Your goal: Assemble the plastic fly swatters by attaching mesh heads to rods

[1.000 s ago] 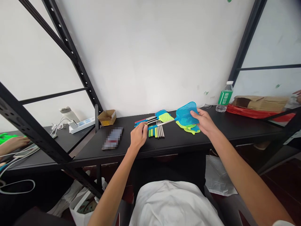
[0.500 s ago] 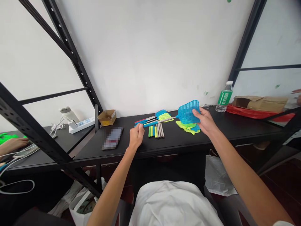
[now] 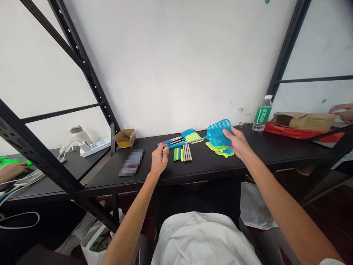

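A blue fly swatter (image 3: 218, 133) with a grey metal rod is stretched between my hands above the black table. My left hand (image 3: 160, 159) is closed round its blue handle. At the other end my right hand (image 3: 237, 142) pinches the right edge of the meshed head. Beneath the rod lies a row of short green, yellow and blue handles (image 3: 178, 154) beside several grey metal tubes (image 3: 187, 153). Loose yellow-green and blue swatter heads (image 3: 220, 149) are piled under the held one. Behind, more fly swatters (image 3: 193, 137) lie together, their handles pointing left.
On the black table (image 3: 154, 176) are a phone (image 3: 131, 162), a small cardboard box (image 3: 125, 138) and a water bottle (image 3: 262, 114). A brown package (image 3: 306, 120) lies on red plastic at right. Black shelf posts (image 3: 93, 81) flank the table. Other people's hands show at both sides.
The swatter head has dipped slightly and shifted a little left with my right hand. My left hand keeps its hold on the handle. The other person's hand at far right reaches further in.
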